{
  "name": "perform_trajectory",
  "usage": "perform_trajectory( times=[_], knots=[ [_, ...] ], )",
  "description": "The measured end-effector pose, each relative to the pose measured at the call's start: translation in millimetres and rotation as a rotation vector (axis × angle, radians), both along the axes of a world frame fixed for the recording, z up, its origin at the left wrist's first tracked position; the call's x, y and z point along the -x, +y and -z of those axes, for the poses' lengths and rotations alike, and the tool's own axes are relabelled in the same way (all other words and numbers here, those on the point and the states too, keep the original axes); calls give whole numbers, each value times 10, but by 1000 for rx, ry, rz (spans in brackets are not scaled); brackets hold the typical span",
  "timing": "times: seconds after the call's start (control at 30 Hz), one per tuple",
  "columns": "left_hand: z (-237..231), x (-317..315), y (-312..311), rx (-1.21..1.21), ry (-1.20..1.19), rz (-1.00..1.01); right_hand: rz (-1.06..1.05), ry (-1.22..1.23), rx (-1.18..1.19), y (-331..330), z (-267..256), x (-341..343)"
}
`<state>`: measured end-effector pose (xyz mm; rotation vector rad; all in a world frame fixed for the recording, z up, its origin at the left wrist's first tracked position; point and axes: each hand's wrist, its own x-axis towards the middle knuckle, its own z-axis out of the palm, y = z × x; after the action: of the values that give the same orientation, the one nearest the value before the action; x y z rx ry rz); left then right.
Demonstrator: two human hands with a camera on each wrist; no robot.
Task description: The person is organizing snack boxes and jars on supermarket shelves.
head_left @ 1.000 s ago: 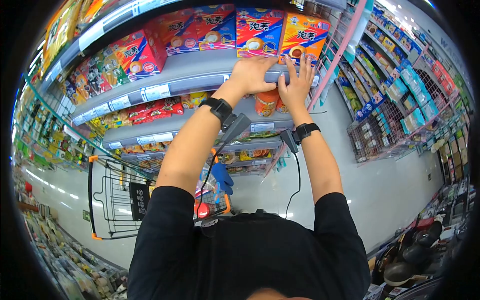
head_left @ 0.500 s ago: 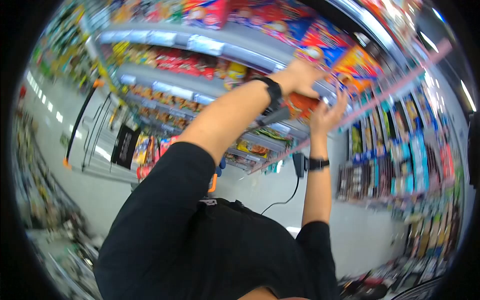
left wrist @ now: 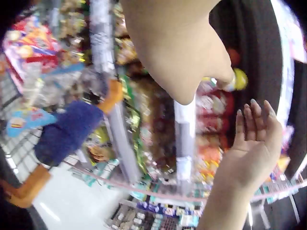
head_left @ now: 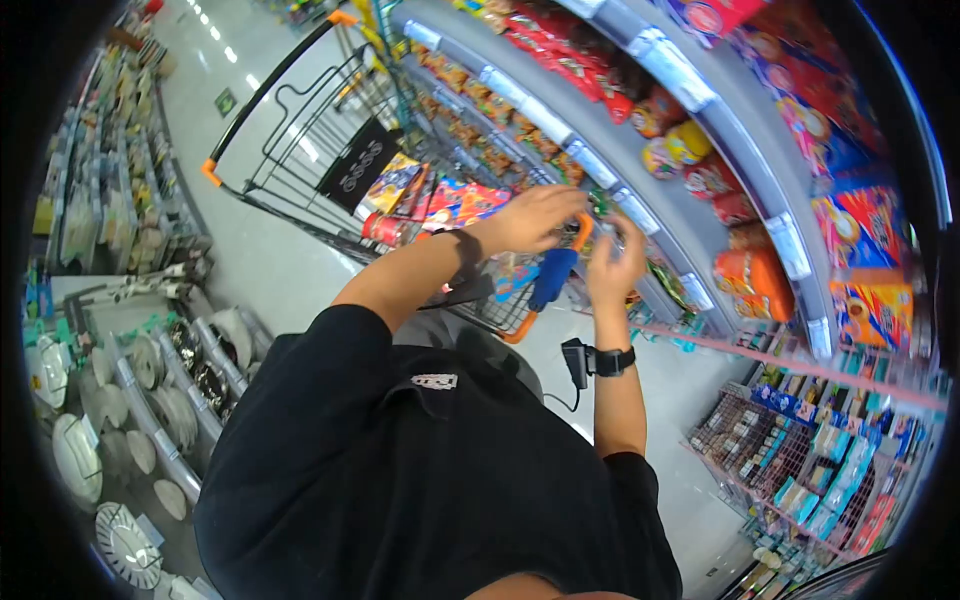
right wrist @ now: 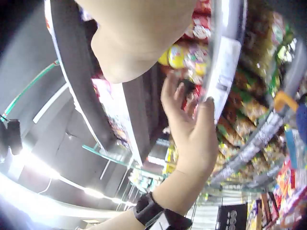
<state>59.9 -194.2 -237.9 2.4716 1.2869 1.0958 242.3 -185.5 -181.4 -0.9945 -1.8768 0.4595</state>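
Observation:
In the head view my left hand (head_left: 540, 218) hovers above the front of the shopping cart, palm down with relaxed, slightly bent fingers. Just to its right is my right hand (head_left: 615, 262), raised with its fingers loosely bent. The hands are apart, and no item is visible in either. The left wrist view shows the right hand (left wrist: 254, 148) with its palm and spread fingers bare. Loosely spread fingers are also seen on the left hand (right wrist: 192, 139) in the right wrist view. A dark blue item (head_left: 553, 280) hangs at the cart's orange corner, below both hands.
The cart handle (head_left: 270, 90) is at upper left; colourful packages (head_left: 465, 203) and a red-lidded jar (head_left: 383, 229) lie in the cart. Snack shelves (head_left: 720, 110) curve along the right, with an orange jar (head_left: 753, 284) and boxes (head_left: 868, 230). Dishes (head_left: 75, 455) stand at lower left.
Both hands have left the shelf edge by the snack boxes and moved left and down, over the cart. The head view has turned, bringing the cart nearer the middle.

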Motion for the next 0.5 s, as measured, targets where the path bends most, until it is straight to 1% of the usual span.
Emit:
perform_trajectory(
  times=[0.07,0.1,0.13,0.17,0.2,0.27,0.3,0.37,0.4,0.43,0.47,0.5],
  knots=[
    [414,536,-261,185,-31,-177,-229,-69,261,0,324,492],
    [648,800,-413,313,-42,-296,-354,-72,449,-11,527,715],
    [894,1033,-583,447,-54,-411,-458,-126,711,-15,852,872],
    [1155,1267,-736,603,-99,-527,-546,-266,880,-21,1182,1017],
    [1393,1476,-885,762,-144,-639,-599,-327,1059,-28,1426,1169],
    [1731,1831,-1091,1157,-172,-807,-691,-444,1415,-45,1867,1415],
    [1865,1988,-1189,1248,-138,-798,-637,-411,1534,-90,2159,1484],
    [2097,2204,-1363,1432,-68,-763,-422,-288,1666,-134,2580,1571],
    [2193,2288,-1400,1434,-63,-729,-307,-223,1722,-164,2617,1654],
    [2276,2342,-1435,1435,-58,-690,-149,-75,1701,-211,2619,1664],
    [2355,2417,-1429,1429,-49,-651,-75,-39,1744,-228,2621,1707],
    [2424,2491,-1375,1500,-99,-596,-4,3,1780,-221,2641,1733]
  ],
)
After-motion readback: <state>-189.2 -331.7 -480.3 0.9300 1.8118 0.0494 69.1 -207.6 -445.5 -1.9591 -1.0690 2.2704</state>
